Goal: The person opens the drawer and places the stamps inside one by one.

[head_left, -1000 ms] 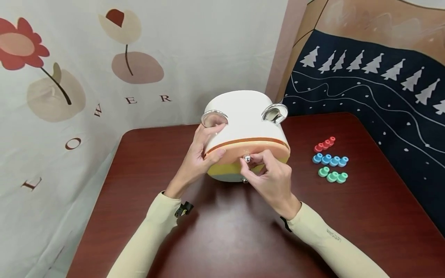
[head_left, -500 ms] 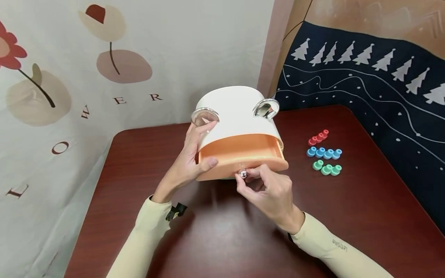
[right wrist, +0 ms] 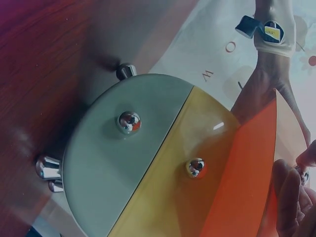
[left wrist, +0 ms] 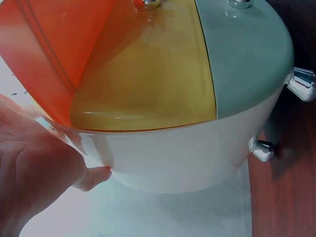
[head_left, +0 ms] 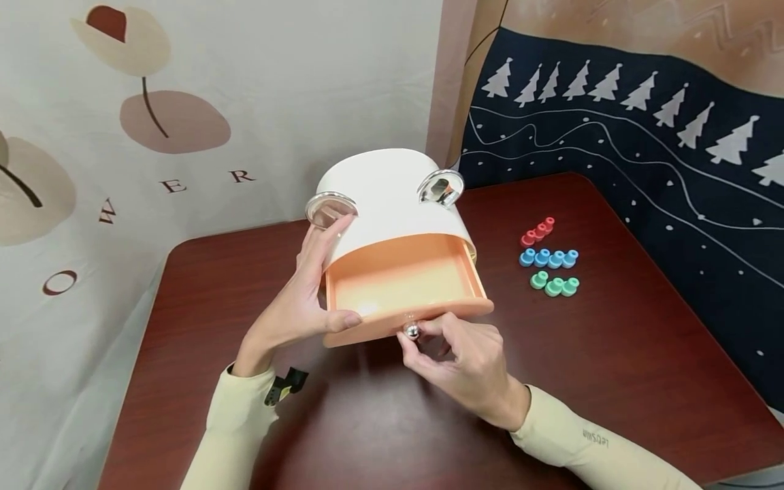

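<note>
A rounded white cabinet stands on the table with two shiny silver ring-like ears on top. Its orange upper drawer is pulled well out, and nothing shows inside. My right hand pinches that drawer's silver ball knob between thumb and fingertips. Against the cabinet's left side lies my left hand, fingers extended up near the left ear and thumb reaching across the drawer front. Below, the yellow drawer and the grey-green bottom drawer are closed.
On the table's right side lie short rows of small pegs: red pegs, blue pegs and green pegs. Silver feet hold up the cabinet. Printed cloths hang behind and beside the reddish-brown table.
The orange drawer, closed a second ago, has slid out toward me with my right hand on its knob. My left hand stays at the cabinet's side. The head view has shifted right.
</note>
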The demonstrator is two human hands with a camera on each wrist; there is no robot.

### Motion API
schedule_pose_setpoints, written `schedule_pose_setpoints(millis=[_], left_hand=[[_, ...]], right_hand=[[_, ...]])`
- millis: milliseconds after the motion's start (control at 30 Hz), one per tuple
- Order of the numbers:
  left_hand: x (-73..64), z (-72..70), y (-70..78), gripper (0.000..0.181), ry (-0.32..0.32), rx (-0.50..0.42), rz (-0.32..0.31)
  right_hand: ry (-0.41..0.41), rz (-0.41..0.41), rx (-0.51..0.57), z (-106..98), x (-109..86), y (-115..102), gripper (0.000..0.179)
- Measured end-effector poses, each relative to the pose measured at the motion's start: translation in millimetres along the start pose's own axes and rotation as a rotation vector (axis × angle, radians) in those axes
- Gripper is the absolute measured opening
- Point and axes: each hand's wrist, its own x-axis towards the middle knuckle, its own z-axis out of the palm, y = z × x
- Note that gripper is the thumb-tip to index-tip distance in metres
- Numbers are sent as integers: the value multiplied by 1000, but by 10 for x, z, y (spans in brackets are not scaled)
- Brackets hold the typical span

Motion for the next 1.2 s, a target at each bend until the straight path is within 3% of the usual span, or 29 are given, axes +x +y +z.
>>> schedule_pose_setpoints(millis=[133, 300, 633, 967, 1200], left_hand=[[0, -2, 4, 124, -18, 16, -1], [-32, -33, 26, 124, -34, 48, -27], [-35, -27, 32, 124, -55, 29, -44], [-40, -16, 45, 123, -32, 58, -57], [-15, -7, 50, 122, -21, 81, -15]], right_hand=[[-4, -15, -8, -21, -7, -15, 23], [-67, 15, 53, -76, -23, -20, 21], [-125, 61, 107, -261, -96, 52, 24], [-107, 109, 91, -487, -234, 286, 30], [-120, 185, 52, -676, -346, 466, 37]])
